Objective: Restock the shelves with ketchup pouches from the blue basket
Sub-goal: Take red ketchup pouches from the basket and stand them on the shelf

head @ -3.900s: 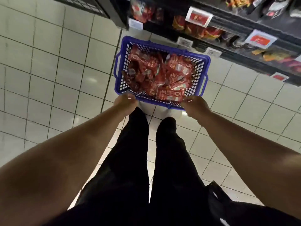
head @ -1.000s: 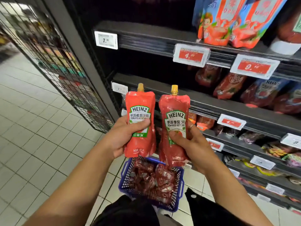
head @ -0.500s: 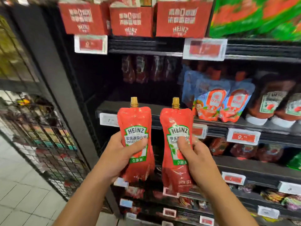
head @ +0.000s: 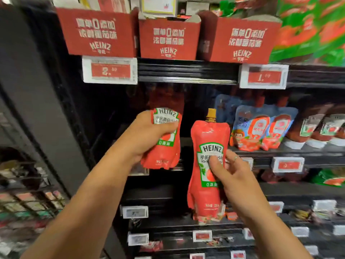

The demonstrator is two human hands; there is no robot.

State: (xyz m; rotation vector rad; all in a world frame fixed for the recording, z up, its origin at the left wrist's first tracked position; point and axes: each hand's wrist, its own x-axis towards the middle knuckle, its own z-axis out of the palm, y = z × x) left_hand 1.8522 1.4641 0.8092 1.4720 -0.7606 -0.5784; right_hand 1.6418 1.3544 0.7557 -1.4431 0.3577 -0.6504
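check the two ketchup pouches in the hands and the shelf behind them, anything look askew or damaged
Nothing looks damaged or spilled. The left pouch, gripped by the left hand, tips top-first toward the dark shelf gap, its cap out of sight. The right pouch is upright in the right hand. The blue pouches beside them stand in order.

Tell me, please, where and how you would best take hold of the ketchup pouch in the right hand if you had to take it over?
I would probably grip the ketchup pouch by its broad upper body, just under the yellow cap, coming from the left. It stands upright, that part is bare, and the right hand already covers the label's right side, thumb across the front. The neck looks too narrow for a steady hold.
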